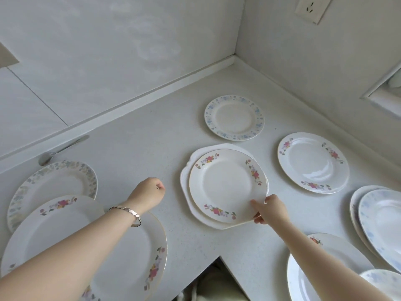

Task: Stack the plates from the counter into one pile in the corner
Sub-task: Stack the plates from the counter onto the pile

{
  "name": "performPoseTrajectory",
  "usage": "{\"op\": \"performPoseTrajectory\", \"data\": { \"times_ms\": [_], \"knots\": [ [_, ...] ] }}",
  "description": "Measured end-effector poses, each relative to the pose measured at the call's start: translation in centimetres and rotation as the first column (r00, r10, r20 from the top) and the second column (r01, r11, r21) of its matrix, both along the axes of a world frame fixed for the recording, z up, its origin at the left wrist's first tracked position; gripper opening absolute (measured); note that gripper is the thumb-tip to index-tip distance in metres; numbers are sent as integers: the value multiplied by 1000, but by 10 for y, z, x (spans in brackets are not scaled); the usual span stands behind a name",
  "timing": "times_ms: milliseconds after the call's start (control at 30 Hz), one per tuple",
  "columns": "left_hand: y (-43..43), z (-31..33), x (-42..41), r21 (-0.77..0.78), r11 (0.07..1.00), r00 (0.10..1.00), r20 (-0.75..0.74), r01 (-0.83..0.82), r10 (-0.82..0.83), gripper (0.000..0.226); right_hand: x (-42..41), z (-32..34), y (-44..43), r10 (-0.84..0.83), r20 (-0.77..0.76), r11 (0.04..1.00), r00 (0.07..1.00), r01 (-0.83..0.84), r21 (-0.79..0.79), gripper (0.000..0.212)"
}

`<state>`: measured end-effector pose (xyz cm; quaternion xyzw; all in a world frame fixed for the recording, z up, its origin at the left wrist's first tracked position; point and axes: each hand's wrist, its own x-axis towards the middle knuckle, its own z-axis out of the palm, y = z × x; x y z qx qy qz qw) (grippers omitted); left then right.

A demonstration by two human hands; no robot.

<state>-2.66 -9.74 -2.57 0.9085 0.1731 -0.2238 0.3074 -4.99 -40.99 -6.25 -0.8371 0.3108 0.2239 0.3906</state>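
Right hand pinches the 5 o'clock rim of a round white china plate, thumb on top and fingers beneath. It is a glossy plate with a shallow well and three pink-flower sprays around its border. It lies over a larger plain white platter with lobed handles, near the middle of the pale speckled worktop.

Left hand, with a silver link bracelet at the wrist, is clenched on nothing at 9 o'clock from the plate, apart from it.

At 12 o'clock lies a smaller blue-flowered plate, and at 2 o'clock a second pink-flowered plate. At 8 o'clock, under the left forearm, a big pink-flowered plate overlaps a green-leaf-bordered plate. A metal spoon lies by the wall at 10 o'clock.
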Motion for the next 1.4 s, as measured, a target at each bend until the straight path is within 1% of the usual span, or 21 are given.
{"op": "performPoseTrajectory", "data": {
  "times_ms": [100,167,267,367,433,467,500,567,633,700,733,767,800,833,933,1000,1067,1100,1167,1267,1400],
  "knots": [
    [-4,-5,3,-8,1000,999,-29,28,-29,17,10,3,-6,110,-82,993,990,-114,-39,23],
    [-8,-8,6,-13,999,998,-43,52,-52,18,15,4,-9,194,-109,973,975,-205,-107,30],
    [-14,-9,14,-6,996,996,-34,87,-87,19,19,6,-14,287,-164,937,944,-312,-158,38],
    [-20,-10,25,8,992,991,-50,125,-124,21,21,7,-16,369,-273,870,888,-434,-234,43],
    [-21,-11,36,25,990,989,-56,139,-138,21,29,9,-16,426,-295,810,856,-505,-296,50],
    [-22,-11,40,32,989,988,-53,144,-142,21,35,12,-17,432,-255,797,865,-498,-341,55],
    [-22,-10,44,39,988,988,-48,147,-145,20,43,16,-18,418,-174,803,892,-452,-388,58],
    [-21,-12,54,49,988,989,-41,146,-145,20,70,22,-20,340,38,861,940,-295,-415,57],
    [-20,-13,63,66,987,989,-41,146,-143,20,108,24,-21,219,176,939,960,-158,-306,49],
    [-18,-14,72,91,985,989,-37,144,-141,21,150,19,-20,24,194,990,981,3,-138,40],
    [-16,-14,77,101,985,990,-32,142,-139,22,170,15,-20,-107,168,992,980,116,-44,34],
    [-15,-15,80,107,984,990,-25,140,-138,22,187,11,-18,-243,118,969,963,237,64,29],
    [-14,-15,84,113,984,991,-21,137,-136,22,200,7,-15,-348,59,927,936,334,171,25],
    [-14,-16,87,117,984,991,-19,135,-133,22,212,3,-11,-409,-4,880,913,395,263,26],
    [-11,-20,93,118,985,992,-26,126,-123,20,232,-8,2,-511,-138,711,849,507,487,38],
    [-7,-23,95,120,985,992,-37,121,-117,20,237,-15,10,-593,-173,598,786,574,560,42],
    [-3,-25,93,129,985,992,-51,118,-112,20,237,-20,15,-664,-184,506,724,617,602,39],
    [-1,-26,92,132,984,992,-56,115,-109,20,236,-21,16,-693,-169,482,701,624,615,36],
    [2,-27,88,127,987,994,-60,102,-95,21,234,-16,14,-733,-91,473,675,601,645,30],
    [7,-26,79,110,991,996,-58,73,-67,24,220,4,5,-745,42,519,666,539,663,20],
    [11,-22,61,90,995,997,-59,45,-40,25,166,31,-13,-663,199,644,721,416,642,11]
  ]
}}
